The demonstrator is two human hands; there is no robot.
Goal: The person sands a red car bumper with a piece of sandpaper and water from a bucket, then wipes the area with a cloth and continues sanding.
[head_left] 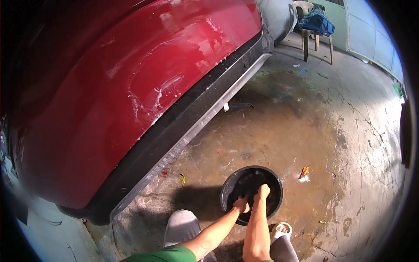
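Note:
Both my hands reach down into a round black tub (223, 194) on the wet floor between my feet. My left hand (241, 204) is low inside it, with its fingers curled and partly lost in the dark interior. Close beside it, to the right and a little farther off, my right hand (263, 191) is closed like a fist. Whatever the two hands grip is too dark to make out. Dim shapes show in the tub around them.
A red car body (144, 87) with whitish suds and wet streaks fills the left, above its black lower trim (174, 118). An orange scrap (304, 172) lies right of the tub. At the back stands a plastic chair (305, 39) bearing a blue bag (317, 22).

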